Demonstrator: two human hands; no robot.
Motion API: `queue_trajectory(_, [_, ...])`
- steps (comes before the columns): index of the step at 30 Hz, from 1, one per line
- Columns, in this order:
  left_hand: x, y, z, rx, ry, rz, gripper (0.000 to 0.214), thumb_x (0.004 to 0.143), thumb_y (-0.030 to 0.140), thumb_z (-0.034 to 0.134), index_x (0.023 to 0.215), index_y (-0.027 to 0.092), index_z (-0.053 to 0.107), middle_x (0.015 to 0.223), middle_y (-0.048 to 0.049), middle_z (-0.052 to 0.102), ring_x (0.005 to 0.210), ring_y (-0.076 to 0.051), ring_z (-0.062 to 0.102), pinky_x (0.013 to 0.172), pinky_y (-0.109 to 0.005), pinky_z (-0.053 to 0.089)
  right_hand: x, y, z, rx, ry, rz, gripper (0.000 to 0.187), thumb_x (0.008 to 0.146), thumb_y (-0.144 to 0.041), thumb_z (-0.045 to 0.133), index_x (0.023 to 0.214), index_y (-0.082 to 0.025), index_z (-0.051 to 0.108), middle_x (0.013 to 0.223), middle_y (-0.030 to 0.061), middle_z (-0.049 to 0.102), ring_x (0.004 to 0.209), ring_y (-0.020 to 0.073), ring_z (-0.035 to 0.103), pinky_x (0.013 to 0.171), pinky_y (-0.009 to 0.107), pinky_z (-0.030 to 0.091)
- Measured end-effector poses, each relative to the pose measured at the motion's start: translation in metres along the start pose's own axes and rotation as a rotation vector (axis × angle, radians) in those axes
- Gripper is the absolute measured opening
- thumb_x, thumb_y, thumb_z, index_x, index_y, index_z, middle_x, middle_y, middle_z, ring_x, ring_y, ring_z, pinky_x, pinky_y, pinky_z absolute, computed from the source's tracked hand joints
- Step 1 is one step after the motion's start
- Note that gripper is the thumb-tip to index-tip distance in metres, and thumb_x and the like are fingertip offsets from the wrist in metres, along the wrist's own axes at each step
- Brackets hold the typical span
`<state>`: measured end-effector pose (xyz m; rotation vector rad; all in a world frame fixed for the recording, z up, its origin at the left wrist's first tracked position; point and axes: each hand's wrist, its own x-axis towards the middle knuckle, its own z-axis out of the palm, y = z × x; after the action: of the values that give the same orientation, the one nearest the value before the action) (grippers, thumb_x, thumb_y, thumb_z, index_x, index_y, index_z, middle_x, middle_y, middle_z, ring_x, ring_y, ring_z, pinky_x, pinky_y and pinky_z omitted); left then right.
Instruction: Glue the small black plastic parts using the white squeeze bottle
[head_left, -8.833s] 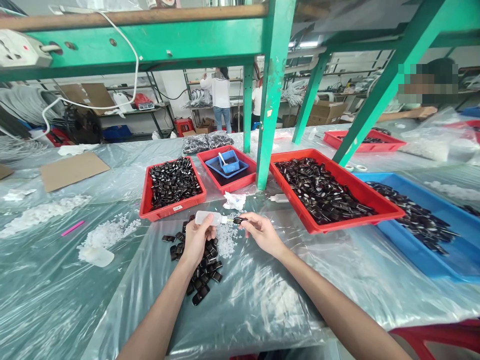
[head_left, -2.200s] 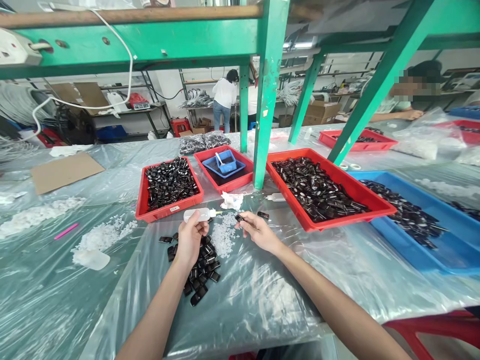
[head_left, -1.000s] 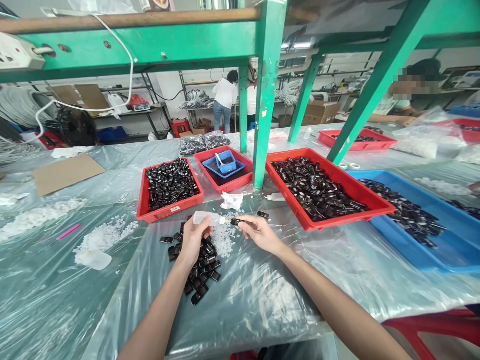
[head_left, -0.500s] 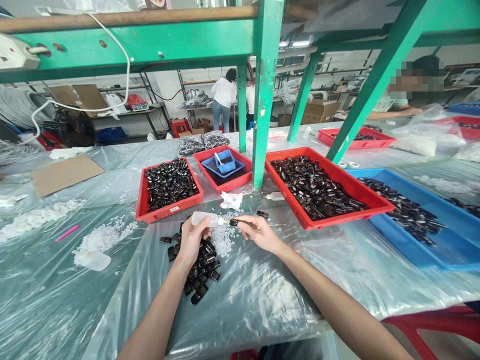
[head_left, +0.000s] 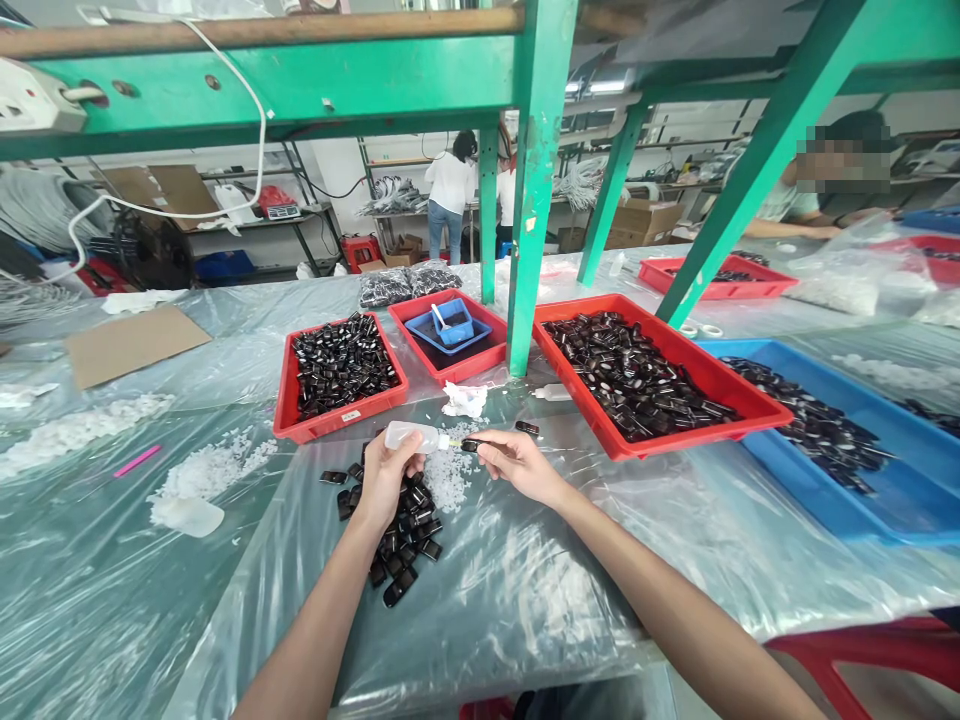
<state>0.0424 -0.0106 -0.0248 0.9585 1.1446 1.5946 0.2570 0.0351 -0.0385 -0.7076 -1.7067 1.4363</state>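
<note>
My left hand [head_left: 388, 477] grips a small translucent squeeze bottle [head_left: 411, 435] lying sideways, nozzle pointing right. My right hand [head_left: 519, 465] pinches a small black part [head_left: 472, 445] right at the nozzle tip. Under my left hand lies a loose pile of black parts [head_left: 397, 520] on the plastic-covered table. A patch of white granules [head_left: 448, 480] sits between my hands. One single black part [head_left: 526, 428] lies just beyond my right hand.
Red trays of black parts stand left [head_left: 285, 400] and right [head_left: 675, 345]; a third red tray [head_left: 411, 310] holds a blue dish. A blue tray [head_left: 885, 500] is far right. A green post [head_left: 529, 200] rises ahead. Two people stand at the back, another sits far right.
Over the last second the hands stay together, bottle nozzle against the black part. At 2.2 s ago the bottle and part were a little apart; they have since come together.
</note>
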Motion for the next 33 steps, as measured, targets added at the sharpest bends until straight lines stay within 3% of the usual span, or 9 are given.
queue_trajectory(9, [-0.0008,0.0,0.0022,0.021,-0.006,0.049,0.032,0.074,0.044,0.08,0.078,0.014,0.069,0.061,-0.0011,0.06,0.049,-0.01,0.048,0.045,-0.023,0.033,0.0006,0.0026,0.0006,0.008,0.02,0.009,0.05,0.085,-0.06,0.068,0.11,-0.017,0.075,0.075,0.0013,0.061,0.054,0.0104,0.049,0.051,0.025,0.041])
queue_trajectory(15, [-0.0017,-0.0006,0.0056,-0.024,0.028,0.033,0.034,0.073,0.045,0.081,0.078,0.014,0.068,0.059,-0.0003,0.059,0.048,-0.01,0.049,0.044,-0.022,0.033,0.0001,-0.0017,0.0022,-0.001,0.05,0.01,0.053,0.092,-0.063,0.057,0.11,-0.017,0.076,0.083,0.0048,0.064,0.057,0.0107,0.052,0.042,0.021,0.03])
queue_trajectory(21, [-0.0021,-0.0003,0.0058,-0.052,0.033,0.04,0.034,0.073,0.043,0.081,0.079,0.013,0.067,0.059,-0.0001,0.061,0.049,-0.01,0.051,0.045,-0.022,0.035,0.0008,-0.0043,-0.0012,0.005,0.065,-0.037,0.041,0.087,-0.051,0.072,0.114,-0.021,0.077,0.083,0.0027,0.063,0.056,0.0085,0.051,0.046,0.021,0.036])
queue_trajectory(27, [-0.0027,-0.0004,0.0057,-0.082,0.04,0.042,0.033,0.073,0.041,0.081,0.081,0.013,0.068,0.062,-0.0011,0.063,0.051,-0.011,0.053,0.046,-0.023,0.036,-0.0003,-0.0048,-0.0022,0.014,0.067,-0.005,0.043,0.085,-0.048,0.074,0.118,-0.02,0.075,0.064,-0.002,0.059,0.051,0.0092,0.048,0.047,0.022,0.036])
queue_trajectory(33, [-0.0042,0.0001,0.0072,-0.093,0.038,0.052,0.032,0.073,0.041,0.081,0.082,0.012,0.069,0.063,-0.0019,0.064,0.051,-0.012,0.053,0.046,-0.023,0.038,-0.0011,-0.0062,-0.0013,0.002,0.108,-0.013,0.042,0.083,-0.045,0.077,0.116,-0.02,0.075,0.063,-0.0027,0.06,0.052,0.0105,0.051,0.05,0.023,0.04])
